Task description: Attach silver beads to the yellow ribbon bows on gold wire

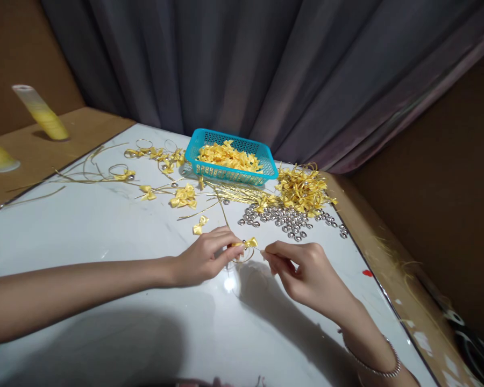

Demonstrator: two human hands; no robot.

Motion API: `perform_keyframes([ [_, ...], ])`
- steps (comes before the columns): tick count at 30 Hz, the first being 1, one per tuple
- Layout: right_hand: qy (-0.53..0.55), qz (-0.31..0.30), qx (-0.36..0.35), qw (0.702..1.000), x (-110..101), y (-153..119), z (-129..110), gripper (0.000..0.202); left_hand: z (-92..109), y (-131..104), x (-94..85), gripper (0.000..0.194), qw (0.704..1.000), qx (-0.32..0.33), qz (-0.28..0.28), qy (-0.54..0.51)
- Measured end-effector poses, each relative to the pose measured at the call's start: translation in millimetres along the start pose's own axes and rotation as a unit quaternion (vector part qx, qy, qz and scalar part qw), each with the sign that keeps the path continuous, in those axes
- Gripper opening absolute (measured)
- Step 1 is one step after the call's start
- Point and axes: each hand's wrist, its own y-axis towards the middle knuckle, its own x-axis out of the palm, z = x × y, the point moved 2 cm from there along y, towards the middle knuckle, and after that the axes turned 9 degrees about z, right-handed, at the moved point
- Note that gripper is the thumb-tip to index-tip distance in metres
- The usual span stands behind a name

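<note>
the left hand [207,255] holds a yellow bow [250,242] by one end, thumb and fingers closed on it, with a loop of gold cord [248,256] hanging below. the right hand [302,266] is narrow, thumb and forefinger pinched on a thin strand that runs to the bow. the bow is between the hands, over the white table [125,234]. just beyond the left hand lies a loose bow [200,225]; silver beads [286,217] are scattered beyond the right. behind these, gold cords [242,192] stretch in front of a blue basket [271,170] of bows, with a heap of corded bows [304,188] to its right. a grey curtain [226,64] closes off the back.
</note>
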Motion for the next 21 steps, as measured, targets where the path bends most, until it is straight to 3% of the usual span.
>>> perform_keyframes([
  [10,0.021,-0.026,0.013,0.999,-2,4,0,0.022,1,0,-0.1,0.024,1.0,0.0,-0.015,-0.005],
  [14,0.092,-0.062,0.059,0.992,-5,9,4,0.025,1,0,0.3,0.024,0.999,0.009,-0.034,-0.022],
  [16,0.182,-0.112,0.112,0.97,-4,13,11,0.024,2,0,0.1,0.024,0.998,0.014,-0.043,-0.033],
  [21,0.41,-0.208,0.211,0.863,4,17,35,0.018,1,1,-0.3,0.025,0.994,-0.02,-0.076,-0.075],
])
